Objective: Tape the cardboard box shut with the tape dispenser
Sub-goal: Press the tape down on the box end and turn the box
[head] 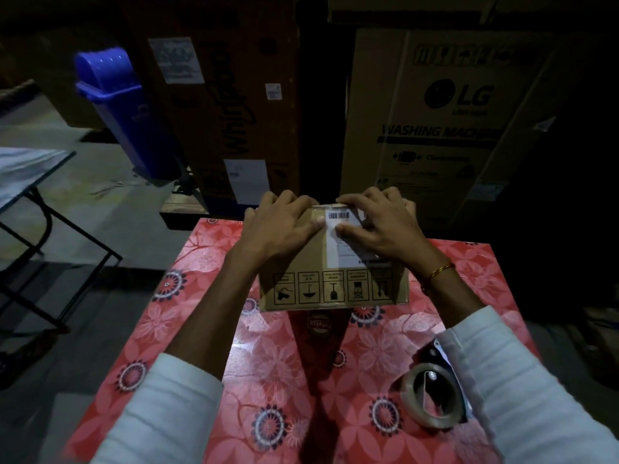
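Observation:
A small cardboard box with a white barcode label and handling symbols stands on the far part of the red floral table. My left hand lies flat on the box's top left, fingers reaching over its far edge. My right hand presses on the label at the top right, fingers spread over the far edge. A tape dispenser with a roll of clear tape lies on the table near my right forearm, apart from both hands.
Large appliance cartons stand close behind the table. A blue swing-lid bin stands at the back left. A folding table with black legs is at the left, with grey floor between.

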Action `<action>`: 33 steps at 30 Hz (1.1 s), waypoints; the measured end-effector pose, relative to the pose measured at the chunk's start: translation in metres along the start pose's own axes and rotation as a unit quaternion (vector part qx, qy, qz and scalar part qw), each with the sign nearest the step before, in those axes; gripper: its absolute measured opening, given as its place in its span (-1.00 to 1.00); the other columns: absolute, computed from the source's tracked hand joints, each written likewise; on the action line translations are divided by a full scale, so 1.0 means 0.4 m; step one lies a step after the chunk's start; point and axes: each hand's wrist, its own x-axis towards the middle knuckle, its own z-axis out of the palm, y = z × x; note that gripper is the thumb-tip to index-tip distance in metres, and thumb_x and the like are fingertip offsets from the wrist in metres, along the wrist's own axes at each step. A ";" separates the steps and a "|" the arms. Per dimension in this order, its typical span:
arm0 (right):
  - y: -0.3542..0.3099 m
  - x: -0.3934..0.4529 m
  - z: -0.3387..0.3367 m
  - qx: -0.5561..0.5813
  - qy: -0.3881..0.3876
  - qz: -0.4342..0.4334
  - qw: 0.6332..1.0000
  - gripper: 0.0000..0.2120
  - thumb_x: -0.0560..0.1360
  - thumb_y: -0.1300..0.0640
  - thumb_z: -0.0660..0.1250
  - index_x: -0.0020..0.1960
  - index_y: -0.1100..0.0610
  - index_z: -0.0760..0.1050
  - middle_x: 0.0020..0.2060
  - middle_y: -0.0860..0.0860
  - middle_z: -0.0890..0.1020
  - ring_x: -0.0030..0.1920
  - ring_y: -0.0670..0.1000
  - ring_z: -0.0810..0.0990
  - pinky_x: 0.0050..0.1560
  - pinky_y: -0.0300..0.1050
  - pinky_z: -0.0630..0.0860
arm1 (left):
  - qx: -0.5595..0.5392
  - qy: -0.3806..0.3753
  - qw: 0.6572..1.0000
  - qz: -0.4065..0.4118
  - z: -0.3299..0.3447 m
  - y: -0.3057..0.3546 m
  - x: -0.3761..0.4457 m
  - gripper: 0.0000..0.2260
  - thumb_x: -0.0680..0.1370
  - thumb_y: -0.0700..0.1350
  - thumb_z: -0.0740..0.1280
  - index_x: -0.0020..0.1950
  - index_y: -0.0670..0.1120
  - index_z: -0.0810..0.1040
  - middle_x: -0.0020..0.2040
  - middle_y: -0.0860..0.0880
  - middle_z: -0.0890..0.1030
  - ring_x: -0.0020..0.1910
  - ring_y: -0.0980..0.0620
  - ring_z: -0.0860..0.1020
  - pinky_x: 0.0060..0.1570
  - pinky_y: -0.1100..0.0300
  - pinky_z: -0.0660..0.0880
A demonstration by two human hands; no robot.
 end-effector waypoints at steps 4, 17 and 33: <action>-0.038 0.002 0.025 -0.006 0.070 0.063 0.996 -0.50 0.58 -0.38 0.08 0.33 -0.14 0.50 0.15 -0.02 0.53 0.21 0.07 0.38 0.09 0.01 0.20 | 0.010 0.018 0.999 -0.036 0.006 0.018 -0.003 -0.48 0.56 0.36 -0.03 0.39 0.14 0.36 0.31 -0.02 0.44 0.31 -0.10 0.35 0.19 -0.15 0.31; -0.044 0.017 0.031 0.011 0.096 0.063 0.993 -0.66 0.67 -0.18 0.07 0.27 -0.13 0.53 0.10 -0.07 0.55 0.19 0.05 0.39 0.18 0.13 0.28 | 0.001 0.164 0.984 -0.073 0.047 0.053 -0.005 -0.63 0.63 0.18 -0.03 0.20 0.10 0.49 0.09 0.01 0.51 0.14 -0.03 0.39 0.09 -0.06 0.29; -0.035 0.017 0.023 0.000 0.043 0.048 0.998 -0.45 0.55 -0.37 0.18 0.44 -0.14 0.38 0.31 -0.05 0.48 0.35 0.07 0.32 0.28 0.14 0.22 | 0.037 0.041 0.998 -0.003 0.019 -0.008 0.002 -0.29 0.49 0.44 0.10 0.58 0.20 0.07 0.46 0.01 0.29 0.41 -0.06 0.23 0.25 -0.12 0.24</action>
